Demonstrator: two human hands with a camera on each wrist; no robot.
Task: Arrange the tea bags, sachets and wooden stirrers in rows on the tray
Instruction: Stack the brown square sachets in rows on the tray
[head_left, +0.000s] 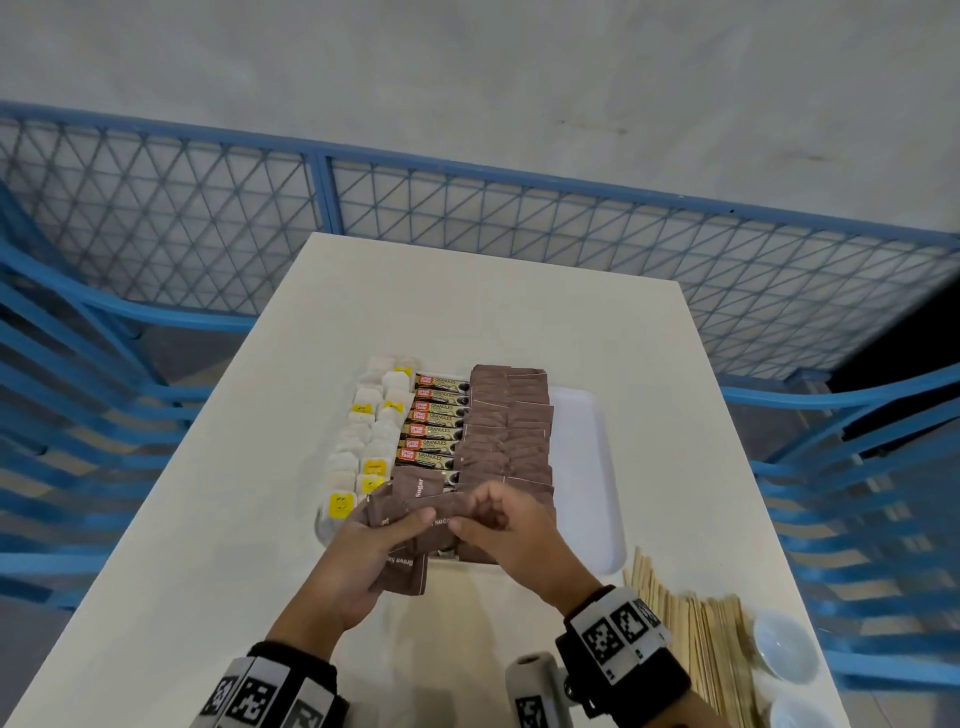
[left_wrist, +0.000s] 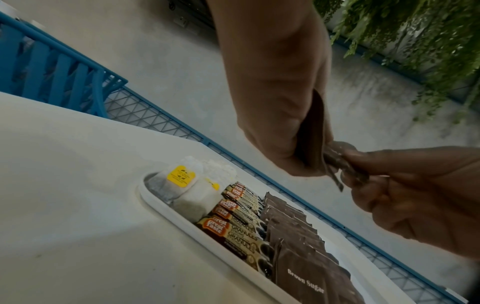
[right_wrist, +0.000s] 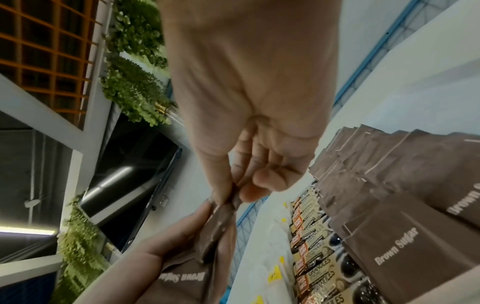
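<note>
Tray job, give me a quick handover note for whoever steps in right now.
Left hand grips a bunch of brown sugar sachets above the near edge of the tray.
Right hand pinches one sachet from that bunch.
Done: tea bags, coffee granule sticks and a brown sugar row lie in rows on the tray.
Left: place the held sachets, then line up the wooden stirrers, still on the table right of the tray; the tray's right strip is free.

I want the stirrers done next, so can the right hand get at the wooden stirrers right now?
Probably not yet: the right hand pinches a brown sugar sachet. The wooden stirrers lie uncovered beside that wrist.
</note>
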